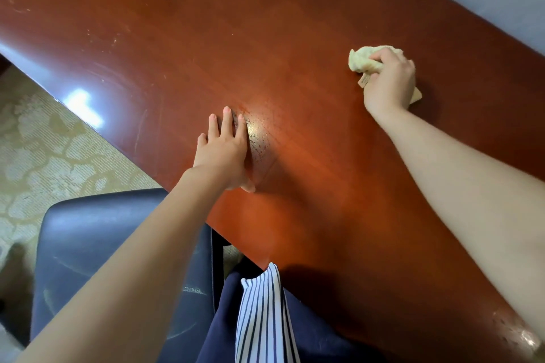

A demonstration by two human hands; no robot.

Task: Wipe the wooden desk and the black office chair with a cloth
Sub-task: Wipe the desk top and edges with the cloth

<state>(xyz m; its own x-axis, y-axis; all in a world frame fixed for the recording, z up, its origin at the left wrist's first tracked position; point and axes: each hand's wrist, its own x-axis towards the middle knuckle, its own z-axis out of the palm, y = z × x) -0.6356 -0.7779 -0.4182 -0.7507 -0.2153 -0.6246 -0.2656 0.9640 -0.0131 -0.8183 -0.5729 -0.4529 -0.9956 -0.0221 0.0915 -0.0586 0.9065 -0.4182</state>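
Risk I see: my right hand (pixel 389 79), clenched round the cloth (pixel 361 60), may miss the speckled patch (pixel 258 138) beside my flat, straight-fingered left hand (pixel 224 150) on the table (pixel 177 38).

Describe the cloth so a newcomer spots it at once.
The red-brown wooden desk fills most of the view. Near its far right edge, the right hand grips the cloth, a crumpled wad on the top. It is the only pale yellow thing there; the left hand lies flat, holding nothing.

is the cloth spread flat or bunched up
Bunched up: the pale yellow cloth is crumpled inside the right hand, on the reddish wooden desk.
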